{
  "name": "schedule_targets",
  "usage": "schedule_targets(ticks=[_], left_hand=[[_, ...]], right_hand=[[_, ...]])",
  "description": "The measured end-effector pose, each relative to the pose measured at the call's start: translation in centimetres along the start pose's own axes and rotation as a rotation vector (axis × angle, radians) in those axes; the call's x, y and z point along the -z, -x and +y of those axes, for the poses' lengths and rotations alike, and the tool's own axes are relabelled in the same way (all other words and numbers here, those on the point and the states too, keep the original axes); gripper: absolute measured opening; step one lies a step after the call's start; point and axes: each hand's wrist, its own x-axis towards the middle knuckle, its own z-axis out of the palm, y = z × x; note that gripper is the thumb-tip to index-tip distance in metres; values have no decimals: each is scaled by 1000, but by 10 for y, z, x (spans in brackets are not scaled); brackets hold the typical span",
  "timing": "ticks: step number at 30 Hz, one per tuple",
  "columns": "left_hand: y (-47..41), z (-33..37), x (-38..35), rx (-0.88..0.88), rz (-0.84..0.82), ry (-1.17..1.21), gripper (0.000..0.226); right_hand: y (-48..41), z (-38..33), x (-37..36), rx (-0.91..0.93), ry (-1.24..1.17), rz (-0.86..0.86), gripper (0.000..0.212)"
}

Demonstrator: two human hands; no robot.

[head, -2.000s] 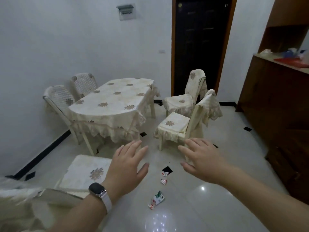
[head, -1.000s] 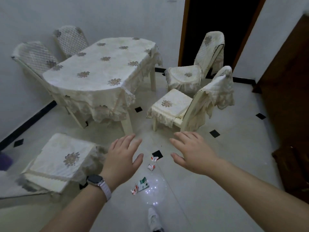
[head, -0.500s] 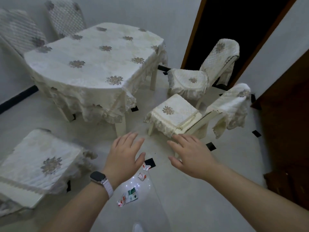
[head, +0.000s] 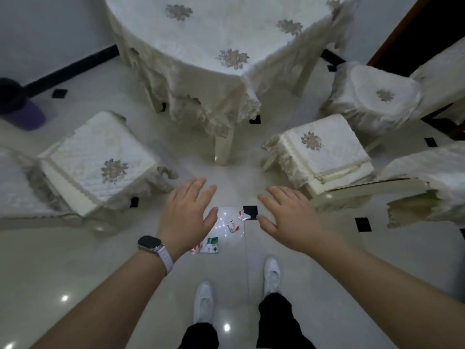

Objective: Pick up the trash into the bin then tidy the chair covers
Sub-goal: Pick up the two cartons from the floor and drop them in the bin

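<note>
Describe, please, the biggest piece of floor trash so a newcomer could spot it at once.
From the covered table, drop past its near leg to the floor. The wrapper lies just ahead of the shoes; unlike the red-and-white scraps, it shows green.

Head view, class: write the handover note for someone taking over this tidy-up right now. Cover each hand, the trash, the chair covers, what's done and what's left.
Left hand: open, fingers spread, holding nothing.
Right hand: open, empty too.
Trash: green-and-white wrapper and red-and-white scraps lie on the floor tiles, between and below the hands.
Chair covers: the right chair's back cover hangs rumpled; the left chair's seat cover looks shifted.
Done: nothing picked up.
Left: bin all the trash, probably in the dark container far left, then straighten the covers.
</note>
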Motion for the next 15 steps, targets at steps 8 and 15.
schedule_targets(ticks=[8, 15], left_hand=[[-15, 1, -112, 241, 0, -13, 46], [-24, -24, -271, 460, 82, 89, 48]], right_hand=[[-43, 78, -107, 74, -111, -189, 51], [-67, 122, -259, 51, -146, -216, 45]])
